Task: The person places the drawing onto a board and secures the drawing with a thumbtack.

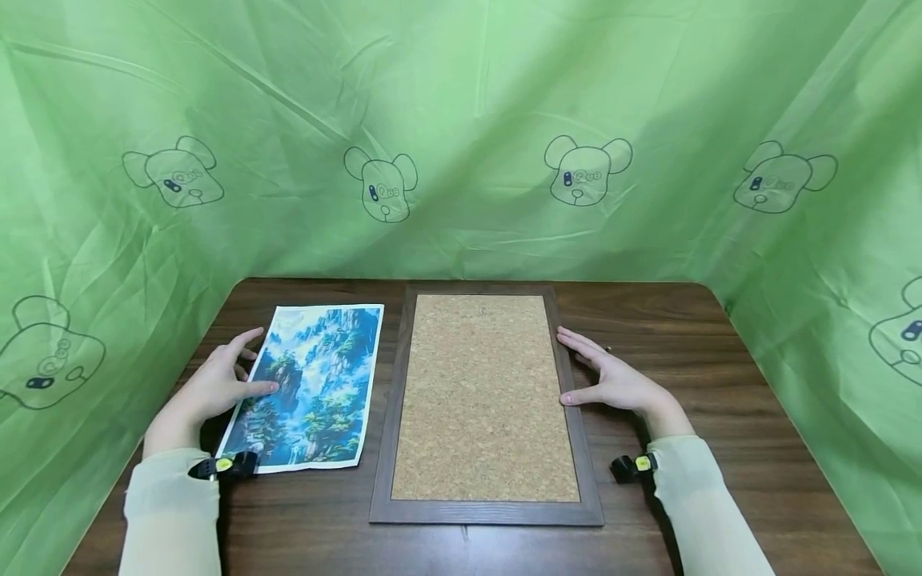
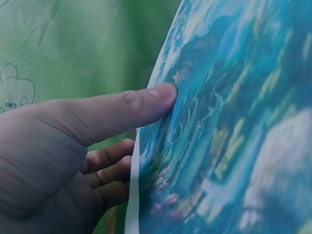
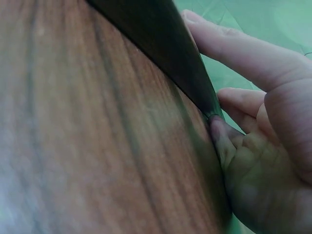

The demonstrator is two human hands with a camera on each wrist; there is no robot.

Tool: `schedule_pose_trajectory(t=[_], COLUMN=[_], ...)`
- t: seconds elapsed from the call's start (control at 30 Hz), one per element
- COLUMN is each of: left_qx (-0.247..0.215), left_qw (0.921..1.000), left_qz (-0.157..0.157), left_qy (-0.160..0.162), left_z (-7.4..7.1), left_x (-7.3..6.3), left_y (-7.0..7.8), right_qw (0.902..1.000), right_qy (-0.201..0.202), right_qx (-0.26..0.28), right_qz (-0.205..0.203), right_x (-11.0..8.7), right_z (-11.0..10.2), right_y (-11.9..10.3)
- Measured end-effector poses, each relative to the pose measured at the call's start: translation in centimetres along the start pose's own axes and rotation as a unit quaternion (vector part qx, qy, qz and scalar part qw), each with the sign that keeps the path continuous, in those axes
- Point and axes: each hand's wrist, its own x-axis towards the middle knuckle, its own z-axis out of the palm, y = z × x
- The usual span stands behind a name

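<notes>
A blue-green landscape print (image 1: 317, 384) with a white border lies flat on the left of the table. My left hand (image 1: 216, 384) is at its left edge, thumb straight out over the picture. In the left wrist view the thumb (image 2: 126, 109) rests on the print, and the other fingers sit beside its edge. A cork board (image 1: 490, 400) with a dark wood frame (image 1: 486, 513) lies in the middle. At the frame's right side, my right hand (image 1: 623, 384) touches the edge with outstretched thumb and fingertips. The right wrist view shows its fingers (image 3: 243, 51) against the dark edge.
The dark wood-grain table (image 1: 648, 320) reaches back to a green curtain (image 1: 461, 120) printed with mouse-like faces, which closes in the back and both sides. A narrow strip of table separates the print from the board.
</notes>
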Motion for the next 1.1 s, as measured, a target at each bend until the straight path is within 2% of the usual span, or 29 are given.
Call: schedule_pose_trajectory(t=[0.3,0.43,0.57,0.73,1.1], left_qx=[-0.015,-0.021,-0.018,-0.026,-0.069], left_qw=[0.9992,0.9988,0.9994,0.9994,0.9952], left_qz=[-0.03,-0.037,-0.026,-0.003,0.013], left_qy=[-0.023,-0.024,-0.01,0.023,0.068], left_z=[-0.2,-0.2,-0.1,0.0,0.3], left_x=[0.1,0.0,-0.2,-0.4,-0.4], left_y=[0.8,1.2,1.4,1.2,1.0], right_qw=[1.0,1.0,1.0,1.0,1.0], right_qy=[0.001,0.002,0.003,0.003,0.004], right_qx=[0.004,0.005,0.005,0.007,-0.001], right_qz=[0.005,0.005,0.0,-0.001,0.009], right_x=[0.1,0.1,0.1,0.3,0.0], right_z=[-0.1,-0.1,-0.1,0.0,0.0], right_y=[0.2,0.1,0.1,0.1,0.2])
